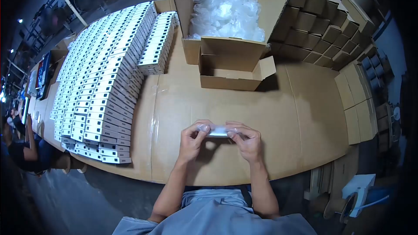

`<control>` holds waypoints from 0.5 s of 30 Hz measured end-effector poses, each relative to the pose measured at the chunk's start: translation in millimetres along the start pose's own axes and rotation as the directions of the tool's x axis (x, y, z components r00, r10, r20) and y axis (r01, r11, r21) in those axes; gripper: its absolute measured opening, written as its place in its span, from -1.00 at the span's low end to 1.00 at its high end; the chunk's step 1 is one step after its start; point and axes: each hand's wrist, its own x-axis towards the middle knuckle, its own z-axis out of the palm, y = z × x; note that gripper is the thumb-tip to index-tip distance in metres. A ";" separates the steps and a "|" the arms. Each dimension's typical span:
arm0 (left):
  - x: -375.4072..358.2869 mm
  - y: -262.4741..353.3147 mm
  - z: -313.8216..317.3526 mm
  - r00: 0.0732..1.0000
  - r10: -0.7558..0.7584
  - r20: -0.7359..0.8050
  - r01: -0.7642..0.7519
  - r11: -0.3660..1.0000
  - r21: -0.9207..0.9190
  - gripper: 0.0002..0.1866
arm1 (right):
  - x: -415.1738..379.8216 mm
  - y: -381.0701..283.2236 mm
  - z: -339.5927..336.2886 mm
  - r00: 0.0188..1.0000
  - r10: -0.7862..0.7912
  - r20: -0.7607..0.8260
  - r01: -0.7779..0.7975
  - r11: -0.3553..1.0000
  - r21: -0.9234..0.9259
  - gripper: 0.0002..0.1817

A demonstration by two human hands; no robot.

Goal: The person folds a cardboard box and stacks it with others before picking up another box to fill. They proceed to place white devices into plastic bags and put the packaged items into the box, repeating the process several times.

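Between my two hands is a thin white strip-like item point(217, 131), apparently in clear plastic; its exact kind does not show. My left hand point(194, 137) pinches its left end between thumb and fingers. On the other end, the thumb and fingers of my right hand point(246, 141) are closed as well. Both hands are above the cardboard-covered table, close to its front edge. Beyond them stands a small brown carton point(228, 81) with its flaps open.
A large open box point(191, 52) holds a heap of clear plastic bags point(226, 13). Many small white boxes point(104, 87) are stacked at left. Brown cartons point(322, 30) are piled at back right, with more cartons point(357, 100) at the right edge. Another person point(32, 148) is at far left.
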 end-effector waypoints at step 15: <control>2.7 -7.4 12.6 0.958 -0.080 -0.274 0.066 0.996 -0.060 -0.73 | -2.0 -11.1 5.9 0.990 -0.063 0.128 0.078 0.991 -0.112 -0.72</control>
